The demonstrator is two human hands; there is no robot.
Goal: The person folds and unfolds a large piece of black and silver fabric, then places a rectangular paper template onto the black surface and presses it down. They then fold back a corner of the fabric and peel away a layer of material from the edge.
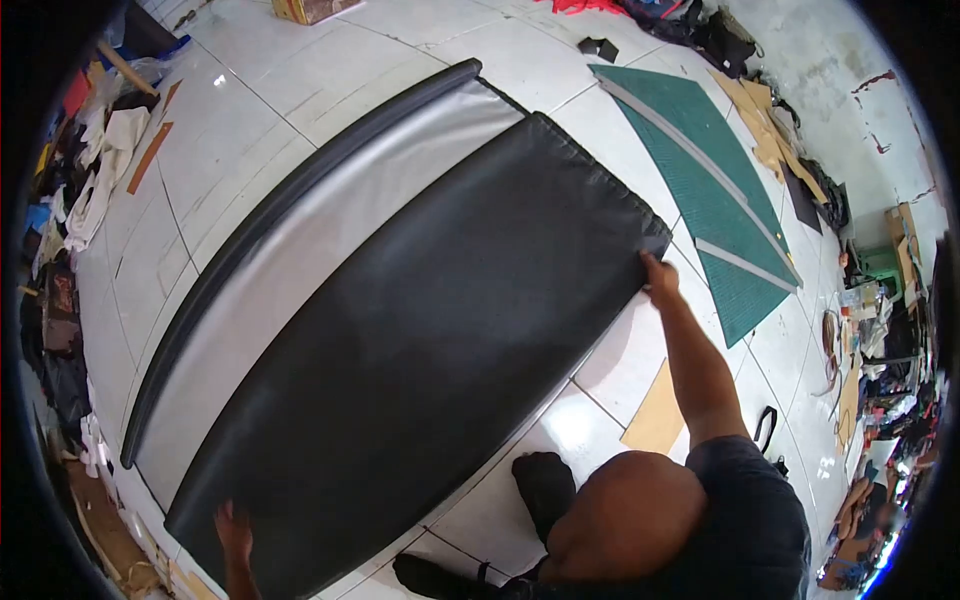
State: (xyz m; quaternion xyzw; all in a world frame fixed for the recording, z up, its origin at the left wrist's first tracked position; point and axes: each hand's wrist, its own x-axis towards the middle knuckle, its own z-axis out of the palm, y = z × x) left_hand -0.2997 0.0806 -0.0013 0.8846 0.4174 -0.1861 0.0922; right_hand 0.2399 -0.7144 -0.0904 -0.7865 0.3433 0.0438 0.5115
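Note:
A large sheet of black leather-like material lies folded over on the tiled floor, its silver-grey underside showing along the far side. The far edge is rolled into a long black roll. My right hand is closed on the sheet's right corner, thumb on top. At the lower left, my left hand rests on the black surface near its left end, fingers stretched out. The sheet's right end looks wrinkled.
A green cutting mat with grey metal strips lies to the right. Tan board is beside my right arm. My bent knee is close to the near edge. Piled fabric lines the left, clutter the right.

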